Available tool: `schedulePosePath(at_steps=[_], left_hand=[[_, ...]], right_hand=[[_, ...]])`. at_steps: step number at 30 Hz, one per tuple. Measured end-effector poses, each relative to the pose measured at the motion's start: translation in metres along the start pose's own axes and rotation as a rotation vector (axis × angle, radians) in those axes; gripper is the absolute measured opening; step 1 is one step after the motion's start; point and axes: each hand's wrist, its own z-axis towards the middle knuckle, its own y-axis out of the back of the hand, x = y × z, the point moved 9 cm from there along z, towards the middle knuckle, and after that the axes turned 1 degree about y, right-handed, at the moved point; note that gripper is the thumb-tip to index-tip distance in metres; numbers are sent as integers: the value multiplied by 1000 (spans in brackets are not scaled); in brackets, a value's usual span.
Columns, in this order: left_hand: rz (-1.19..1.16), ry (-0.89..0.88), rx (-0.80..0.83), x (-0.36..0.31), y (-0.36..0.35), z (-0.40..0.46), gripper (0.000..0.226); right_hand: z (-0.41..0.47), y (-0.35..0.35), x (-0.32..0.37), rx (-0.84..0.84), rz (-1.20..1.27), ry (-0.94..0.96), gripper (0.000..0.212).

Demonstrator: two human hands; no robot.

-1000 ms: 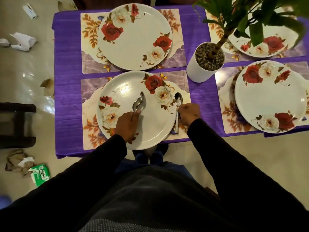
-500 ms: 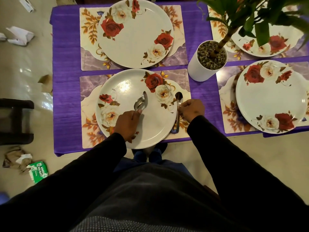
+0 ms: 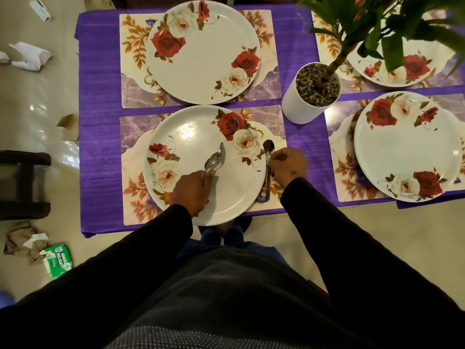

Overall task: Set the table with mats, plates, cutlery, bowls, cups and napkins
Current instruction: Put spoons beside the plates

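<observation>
On the purple table (image 3: 100,147), a floral plate (image 3: 206,172) sits on the near-left mat (image 3: 136,137). My left hand (image 3: 191,192) grips a bunch of steel spoons (image 3: 215,159) above the plate's middle. My right hand (image 3: 288,167) pinches a single spoon (image 3: 268,149) that lies on the mat just right of the plate, its bowl pointing away from me. Three more floral plates rest on mats: far left (image 3: 203,51), near right (image 3: 407,147) and far right (image 3: 402,71), the last partly hidden by leaves.
A white pot (image 3: 304,104) filled with pebbles holds a green plant (image 3: 392,26) between the left and right mats. Crumpled paper and a green packet (image 3: 59,260) lie on the floor at left. A dark chair (image 3: 22,185) stands left of the table.
My right hand has shifted slightly up and right along the spoon beside the plate. My left hand stays over the plate with its spoons.
</observation>
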Motion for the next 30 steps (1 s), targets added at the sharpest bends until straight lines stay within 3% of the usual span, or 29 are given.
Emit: schedulePosePath(at_steps=[7, 13, 24, 30], left_hand=[[-85, -31, -12, -1, 4, -4, 49], [-96, -61, -25, -2, 6, -5, 51], [-112, -44, -34, -1, 8, -8, 52], [-79, 28, -255, 15, 31, -18, 48]], right_hand=[[-1, 1, -5, -46, 69, -19, 9], [-2, -5, -3, 17, 44, -13, 44], [-6, -4, 4, 52, 57, -16, 48], [-8, -3, 3, 65, 18, -18, 49]])
